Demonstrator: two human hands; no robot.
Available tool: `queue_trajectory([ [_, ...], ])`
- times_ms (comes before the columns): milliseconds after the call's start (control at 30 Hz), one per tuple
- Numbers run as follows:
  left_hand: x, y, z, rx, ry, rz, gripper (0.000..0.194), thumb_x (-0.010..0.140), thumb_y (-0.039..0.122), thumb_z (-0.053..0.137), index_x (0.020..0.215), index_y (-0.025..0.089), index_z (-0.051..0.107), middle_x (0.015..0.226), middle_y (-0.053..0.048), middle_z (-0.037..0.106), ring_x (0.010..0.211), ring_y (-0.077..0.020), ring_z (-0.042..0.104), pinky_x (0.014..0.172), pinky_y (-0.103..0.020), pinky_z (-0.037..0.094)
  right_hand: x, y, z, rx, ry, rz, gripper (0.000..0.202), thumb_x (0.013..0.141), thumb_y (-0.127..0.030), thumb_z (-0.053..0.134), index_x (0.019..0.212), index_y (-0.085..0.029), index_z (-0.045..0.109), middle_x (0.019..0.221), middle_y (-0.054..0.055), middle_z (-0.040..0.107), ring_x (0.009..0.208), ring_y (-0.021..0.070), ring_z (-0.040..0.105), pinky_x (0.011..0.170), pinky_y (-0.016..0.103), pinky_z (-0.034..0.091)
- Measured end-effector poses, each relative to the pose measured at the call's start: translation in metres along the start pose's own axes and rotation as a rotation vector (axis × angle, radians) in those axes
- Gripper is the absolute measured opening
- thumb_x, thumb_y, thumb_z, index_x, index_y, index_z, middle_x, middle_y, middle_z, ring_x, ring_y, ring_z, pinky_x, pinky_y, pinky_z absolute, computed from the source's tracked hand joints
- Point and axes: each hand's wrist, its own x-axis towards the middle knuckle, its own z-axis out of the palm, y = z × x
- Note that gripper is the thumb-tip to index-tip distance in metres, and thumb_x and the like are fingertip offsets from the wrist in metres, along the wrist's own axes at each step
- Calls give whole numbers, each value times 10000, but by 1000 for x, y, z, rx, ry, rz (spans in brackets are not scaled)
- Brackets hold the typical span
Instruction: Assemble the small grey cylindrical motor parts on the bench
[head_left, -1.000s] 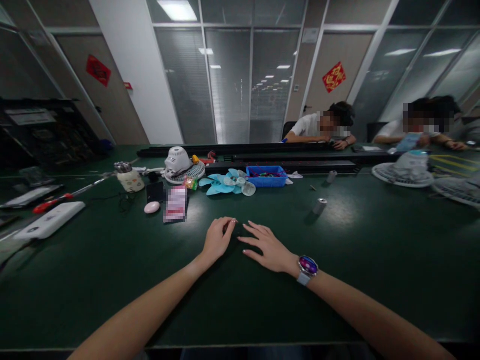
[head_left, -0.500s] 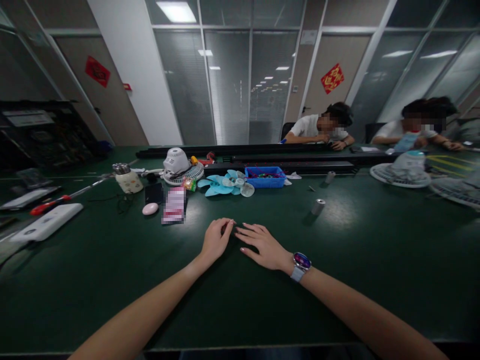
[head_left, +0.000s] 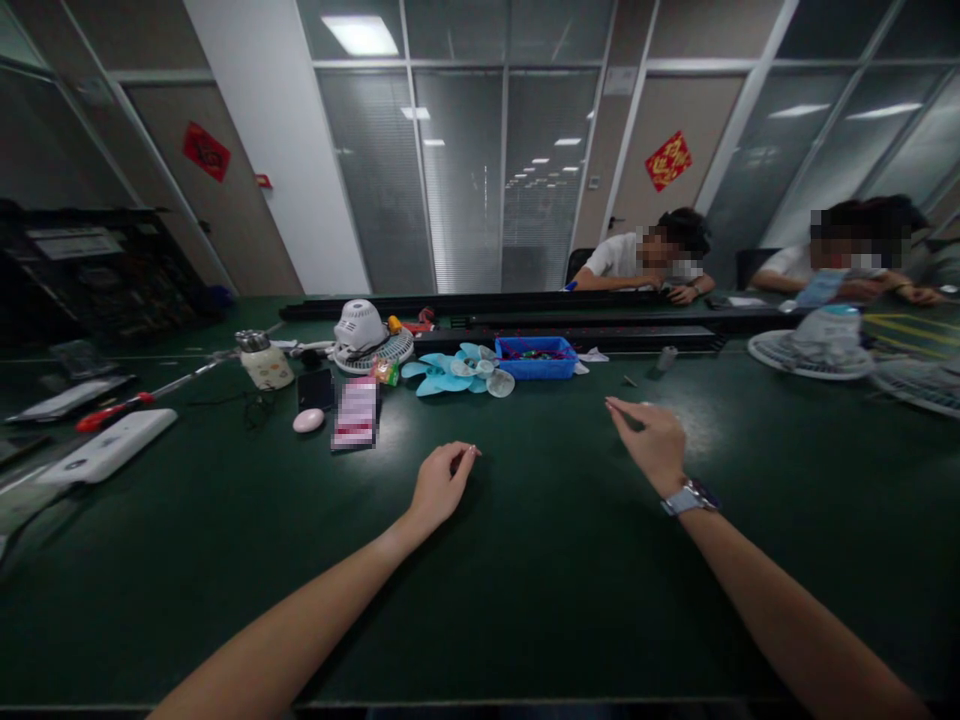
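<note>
My left hand (head_left: 441,482) rests low over the green table (head_left: 480,610), its thumb and fingers pressed together. Whatever sits in that pinch is too small or too hidden to name. To the right, my right hand (head_left: 651,442), with a watch (head_left: 691,497) on the wrist, has thumb and fingertips closed towards each other. I cannot make out what they hold, if anything. Beyond this hand a small metallic cylinder (head_left: 666,359) stands on the table, near a tiny thin piece (head_left: 629,380). Light-blue fan blades (head_left: 450,372) lie farther off, beside a blue basket (head_left: 544,368) of small parts.
At left are a phone (head_left: 356,415), a pink oval object (head_left: 308,420), a patterned bottle (head_left: 266,365), a white fan part (head_left: 360,325), a screwdriver (head_left: 112,412) and a white power strip (head_left: 112,447). Long black bars (head_left: 600,338) cross the back. People sit opposite, near more fan parts (head_left: 817,345).
My right hand has moved right, away from my left hand, and its spread fingers have closed. The nearer metallic cylinder no longer shows; my right hand covers its spot. My left hand stays put.
</note>
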Motion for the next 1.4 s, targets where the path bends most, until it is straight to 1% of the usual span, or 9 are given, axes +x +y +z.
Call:
queue_trajectory([
  [133,0,0,0,-16,7,2,343,974,404,421,965,211,705,836,-27,702,741,-179,622,667,-283,450,4,33,-1,-154,46,126,371,921,-434,494,1094,-225,747,924,99,754,795,234,667,716,330,439],
  [233,0,0,0,-20,2,0,343,974,406,423,966,211,705,832,-25,701,743,-181,622,672,-285,449,4,47,-2,-229,81,221,390,905,-457,509,1147,-241,726,895,100,751,747,243,652,659,328,405],
  [433,0,-1,0,-32,4,4,332,976,398,426,981,216,703,859,-24,706,749,-176,620,678,-280,450,3,54,-1,-223,-49,360,373,898,-476,514,1091,-261,750,886,100,753,686,260,637,577,323,370],
  [500,0,-1,0,-37,7,7,328,976,395,428,977,216,703,862,-22,707,741,-172,618,678,-279,450,3,54,-1,-190,-55,383,365,901,-475,515,1080,-263,752,902,93,756,702,260,644,576,324,373],
  [700,-1,-2,0,-47,-2,2,332,977,400,428,982,215,703,844,-19,701,722,-167,613,675,-276,444,2,55,2,-133,0,416,349,895,-455,533,1090,-260,748,964,78,760,765,252,667,596,316,391],
  [833,0,0,0,-41,-7,3,335,973,394,428,976,202,702,863,-30,706,738,-173,618,676,-274,439,3,61,7,-85,51,389,355,885,-454,536,1071,-245,755,967,76,761,788,255,683,619,310,427],
  [967,0,3,-1,-50,-10,-7,333,970,385,430,976,193,702,871,-36,709,745,-175,620,674,-271,434,4,63,10,-31,40,341,351,884,-450,535,1038,-233,765,979,74,760,826,254,696,662,312,460],
  [1167,-1,3,-2,-68,-11,-17,345,968,408,429,975,196,700,830,-28,695,710,-171,610,656,-270,423,5,60,9,-76,8,420,325,876,-434,547,1054,-261,756,972,61,761,847,267,695,658,326,469],
  [1400,-1,4,-2,-79,-23,-26,339,968,406,436,984,189,697,799,-24,675,690,-166,595,648,-269,414,3,62,12,-75,18,381,393,874,-457,495,1060,-226,753,952,82,760,807,255,692,656,332,492],
])
